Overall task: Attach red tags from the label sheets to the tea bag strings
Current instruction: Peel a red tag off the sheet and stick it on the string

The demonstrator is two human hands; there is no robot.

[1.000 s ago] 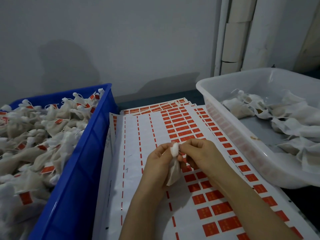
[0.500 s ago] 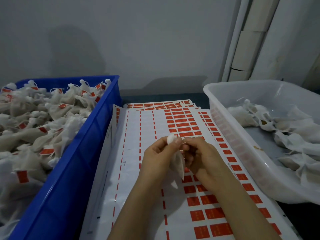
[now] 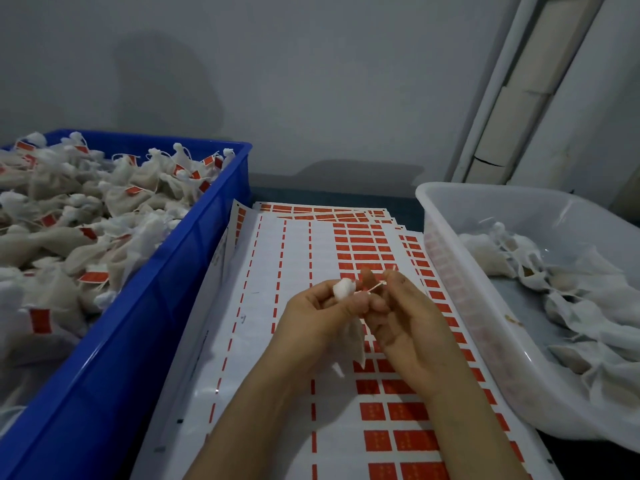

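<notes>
My left hand (image 3: 313, 315) grips a white tea bag (image 3: 350, 336) by its gathered top, which pokes out above the fingers; the bag's body hangs below the hand. A thin pale string (image 3: 376, 286) runs from the bag's top to the right. My right hand (image 3: 403, 318) pinches that string's end between thumb and fingertips. Both hands hover over a stack of label sheets (image 3: 277, 341) carrying rows of red tags (image 3: 410, 439).
A blue crate (image 3: 166, 296) on the left is piled with tagged tea bags (image 3: 86, 216). A translucent white tub (image 3: 460, 271) on the right holds untagged bags (image 3: 571, 299). A grey wall stands behind, with a white pipe (image 3: 502, 84) at right.
The camera has tilted up a little. My right hand has drawn the string out to the right of the bag's top; before, both hands were bunched tight together around it.
</notes>
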